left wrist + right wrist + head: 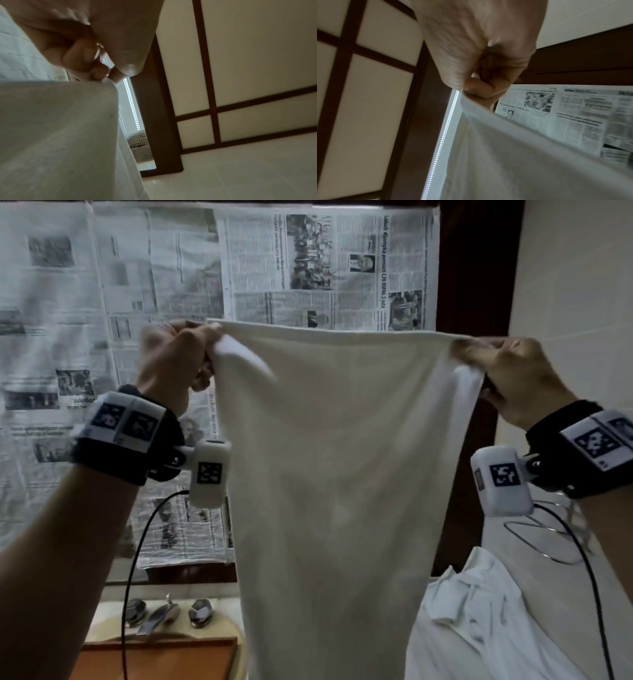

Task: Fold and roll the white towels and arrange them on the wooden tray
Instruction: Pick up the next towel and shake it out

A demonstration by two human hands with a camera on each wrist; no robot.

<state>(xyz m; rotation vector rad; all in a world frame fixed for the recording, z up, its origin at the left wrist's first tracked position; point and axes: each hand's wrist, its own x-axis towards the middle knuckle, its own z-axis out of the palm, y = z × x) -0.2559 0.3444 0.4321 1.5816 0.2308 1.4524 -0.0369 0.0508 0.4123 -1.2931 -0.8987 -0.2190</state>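
hands: two, the left hand (178,356) and the right hand (513,374), one at each top corner of the held towel
held towel (329,460): one, hanging spread out
crumpled white cloth (486,621): one heap, right of the held towel; how many pieces cannot be told
wooden tray (154,659): one, lower left of the held towel
tap handles (135,609): two, with one spout (159,616) between them
wrist cameras (209,470): two
newspaper sheets (329,265): several, behind the held towel
wire hanger (548,539): one
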